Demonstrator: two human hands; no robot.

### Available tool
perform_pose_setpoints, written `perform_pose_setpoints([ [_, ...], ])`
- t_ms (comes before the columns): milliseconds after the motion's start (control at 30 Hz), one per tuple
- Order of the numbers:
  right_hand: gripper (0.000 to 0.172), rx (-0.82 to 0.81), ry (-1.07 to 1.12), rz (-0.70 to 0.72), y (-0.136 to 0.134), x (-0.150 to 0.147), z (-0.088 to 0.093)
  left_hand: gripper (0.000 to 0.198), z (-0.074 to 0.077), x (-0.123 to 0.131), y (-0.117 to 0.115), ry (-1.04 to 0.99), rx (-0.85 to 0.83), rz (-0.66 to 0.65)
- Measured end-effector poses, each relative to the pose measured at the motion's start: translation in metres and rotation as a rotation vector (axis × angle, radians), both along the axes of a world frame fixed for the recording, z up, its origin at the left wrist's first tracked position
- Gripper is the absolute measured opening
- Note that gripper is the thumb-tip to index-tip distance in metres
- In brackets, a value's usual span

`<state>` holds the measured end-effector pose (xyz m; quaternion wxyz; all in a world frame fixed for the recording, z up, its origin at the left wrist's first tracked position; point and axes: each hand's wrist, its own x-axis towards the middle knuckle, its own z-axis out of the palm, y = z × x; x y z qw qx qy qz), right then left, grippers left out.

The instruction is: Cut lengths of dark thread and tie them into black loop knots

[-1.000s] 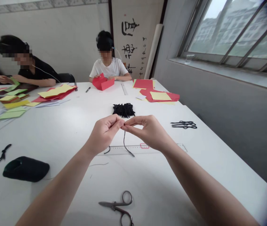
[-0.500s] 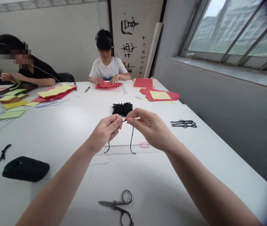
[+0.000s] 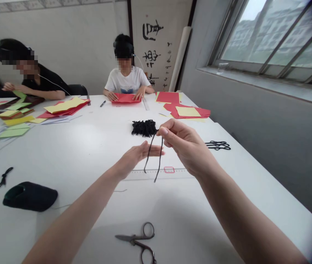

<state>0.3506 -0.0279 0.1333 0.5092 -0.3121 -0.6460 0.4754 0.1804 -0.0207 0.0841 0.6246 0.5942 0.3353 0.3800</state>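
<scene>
Pinched between the thumb and fingers of my right hand [image 3: 182, 143] is a black cord [image 3: 160, 157], its two ends hanging down over the ruler. My left hand [image 3: 139, 156] is just behind and left of the dangling ends, fingers stretched out and holding nothing; whether it touches the cord I cannot tell. Beneath the hands lies a clear ruler [image 3: 182, 171] with a red mark. Just beyond them is a pile of short black cords [image 3: 144, 128]. Several looped black cords [image 3: 218, 145] lie to the right, partly behind my right hand.
Scissors [image 3: 134, 239] lie spread near the front edge. On the left are a dark thread spool [image 3: 30, 197] and a small knotted cord [image 3: 4, 178]. Red and yellow papers [image 3: 187, 110] sit at the far right. Two people work across the table [image 3: 90, 161], one with red paper [image 3: 126, 98].
My left hand has let go of the cord and its fingers have straightened. My right hand has moved slightly right, and both cord ends now hang from it.
</scene>
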Motion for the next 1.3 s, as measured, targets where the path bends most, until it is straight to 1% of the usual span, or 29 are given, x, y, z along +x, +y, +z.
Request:
perform_pose_setpoints([
  [67,0.023,-0.027,0.033,-0.041,0.004,0.001,-0.002,0.052,0.003,0.009,-0.009,-0.131,-0.073,-0.117],
  [133,0.023,-0.061,0.072,-0.067,0.008,0.002,-0.003,0.049,0.003,0.014,-0.016,-0.228,-0.144,-0.167],
  [233,0.023,-0.154,0.163,-0.077,0.013,0.004,-0.004,0.035,0.003,0.019,-0.023,-0.311,-0.246,-0.139],
  [333,0.023,-0.266,0.266,-0.055,0.018,0.006,-0.005,0.024,0.003,0.021,-0.026,-0.296,-0.316,-0.074],
  [500,0.014,-0.469,0.486,-0.004,0.022,0.005,-0.006,0.022,0.003,0.021,-0.026,-0.234,-0.329,-0.05],
  [567,0.012,-0.512,0.524,0.021,0.023,0.005,-0.006,0.023,0.003,0.021,-0.026,-0.222,-0.336,-0.055],
  [700,0.008,-0.484,0.528,0.015,0.023,0.005,-0.006,0.025,0.001,0.023,-0.026,-0.225,-0.35,-0.077],
  [867,0.009,-0.41,0.531,-0.02,0.026,0.006,-0.007,0.024,0.001,0.025,-0.027,-0.243,-0.393,-0.057],
  [1067,0.008,-0.403,0.609,-0.055,0.028,0.008,-0.007,0.025,-0.004,0.026,-0.025,-0.353,-0.464,-0.038],
  [1233,0.006,-0.348,0.627,-0.107,0.029,0.008,-0.008,0.028,-0.006,0.027,-0.025,-0.412,-0.464,-0.016],
  [1300,0.006,-0.328,0.628,-0.101,0.029,0.008,-0.007,0.027,-0.007,0.027,-0.025,-0.412,-0.466,-0.018],
])
